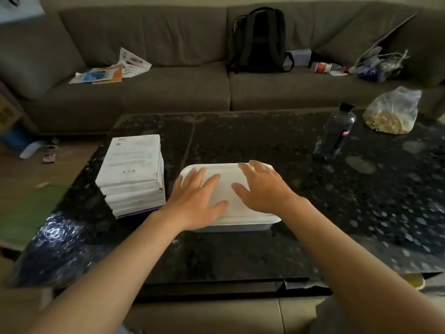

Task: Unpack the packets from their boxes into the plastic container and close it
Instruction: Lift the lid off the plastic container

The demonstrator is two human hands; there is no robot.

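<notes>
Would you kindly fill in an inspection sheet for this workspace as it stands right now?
Surface: dark speckled stone table, glossy, with pale smudges.
Job's things: white lid sits on the plastic container; stack of white boxes stands beside it on the left.
Clutter: clear bottle with a black cap, upright at far right; plastic bag of pale contents beyond it.
Grippers: left hand and right hand both lie flat on the lid, fingers spread.
Cables: nothing seen.
Surroundings: grey sofa behind the table, carrying a black backpack and loose papers.
</notes>
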